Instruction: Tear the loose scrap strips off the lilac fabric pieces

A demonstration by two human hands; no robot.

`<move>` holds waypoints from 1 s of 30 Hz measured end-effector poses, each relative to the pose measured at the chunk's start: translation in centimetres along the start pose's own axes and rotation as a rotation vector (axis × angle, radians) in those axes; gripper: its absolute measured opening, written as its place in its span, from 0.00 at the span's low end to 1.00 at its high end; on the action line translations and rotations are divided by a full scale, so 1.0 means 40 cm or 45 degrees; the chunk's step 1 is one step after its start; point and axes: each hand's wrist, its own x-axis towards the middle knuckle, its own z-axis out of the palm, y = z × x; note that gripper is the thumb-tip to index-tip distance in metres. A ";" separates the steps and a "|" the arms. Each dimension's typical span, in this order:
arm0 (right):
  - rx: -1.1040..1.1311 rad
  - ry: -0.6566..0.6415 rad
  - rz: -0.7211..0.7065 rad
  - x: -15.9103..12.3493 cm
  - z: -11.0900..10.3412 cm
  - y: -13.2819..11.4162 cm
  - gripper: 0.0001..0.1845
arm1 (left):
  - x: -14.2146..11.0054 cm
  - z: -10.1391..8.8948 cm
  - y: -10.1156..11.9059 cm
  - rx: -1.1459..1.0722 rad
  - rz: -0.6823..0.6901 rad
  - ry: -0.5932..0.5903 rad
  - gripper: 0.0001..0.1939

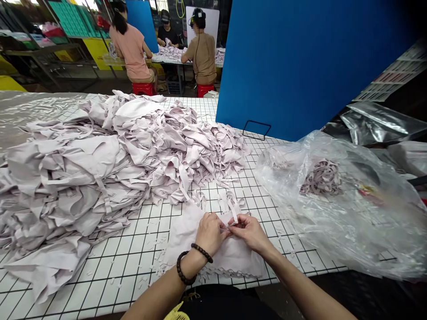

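Observation:
A pale lilac strappy garment (pixel 238 258) lies flat on the table in front of me, its scalloped lower edge toward my body. My left hand (pixel 211 233) rests on its upper part, fingers pinched on the fabric near the strap. Opposite it, my right hand (pixel 248 231) pinches the strap (pixel 234 206) where it meets the garment's top edge. The fingertips of both hands almost touch, and what lies exactly between them is partly hidden. Dark bead bracelets (pixel 187 266) circle my left wrist.
A large heap of similar garments (pixel 126 146) covers the left and back of the grid-patterned table (pixel 133 266). To the right lies a clear plastic bag (pixel 350 222) with bundled straps (pixel 322 178). A blue panel (pixel 283 66) stands behind. Several people sit working at another table.

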 end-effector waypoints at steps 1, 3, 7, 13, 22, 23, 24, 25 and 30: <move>-0.020 -0.001 -0.008 0.000 0.000 0.001 0.08 | 0.000 -0.001 0.000 -0.004 -0.001 0.002 0.10; -0.081 0.004 -0.034 0.000 -0.002 -0.002 0.07 | 0.000 -0.001 0.001 -0.011 0.001 0.004 0.09; -0.230 0.015 -0.070 -0.008 -0.007 -0.029 0.06 | -0.004 0.000 0.002 -0.013 0.016 0.014 0.09; -0.492 0.022 -0.198 -0.023 -0.012 -0.072 0.05 | -0.004 0.002 -0.002 -0.028 0.029 0.010 0.08; -0.738 -0.037 -0.311 -0.022 -0.015 -0.095 0.05 | -0.006 0.004 -0.007 -0.059 0.058 0.013 0.08; -0.741 -0.044 -0.329 -0.020 -0.016 -0.097 0.05 | -0.005 0.004 -0.007 -0.058 0.059 0.009 0.08; -0.732 -0.051 -0.340 -0.018 -0.018 -0.098 0.05 | -0.005 0.004 -0.007 -0.056 0.058 0.009 0.09; -0.712 -0.056 -0.339 -0.016 -0.021 -0.098 0.05 | -0.004 0.003 -0.007 -0.056 0.057 0.010 0.09; -0.483 -0.087 -0.188 -0.001 -0.031 -0.069 0.03 | -0.004 0.006 -0.009 -0.070 0.052 0.026 0.10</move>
